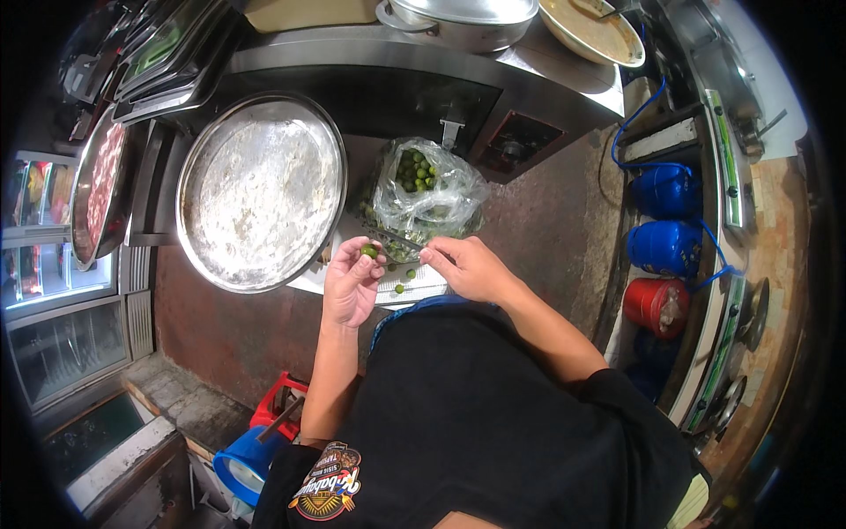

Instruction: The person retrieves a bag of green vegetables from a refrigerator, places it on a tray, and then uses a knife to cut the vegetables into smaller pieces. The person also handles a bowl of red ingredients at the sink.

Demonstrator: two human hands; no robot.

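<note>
A small round green citrus fruit (369, 251) is pinched between the fingertips of my left hand (352, 281). My right hand (470, 268) grips a knife (396, 239), its dark blade pointing left towards the fruit without plain contact. Just beyond both hands stands a clear plastic bag (429, 205) with many green citrus fruits (416, 170) showing in its opening. Beneath the blade lie more green pieces, partly hidden by the bag and knife. Two loose fruits (399, 289) rest on a white surface (423, 291) close to my body.
A large round metal tray (261, 192) is at the left of the bag. Beyond are a steel counter (396, 56), a lidded metal pot (462, 23) and a bowl of brownish food (591, 30). Blue gas cylinders (664, 248) and a red bucket (655, 307) stand at right.
</note>
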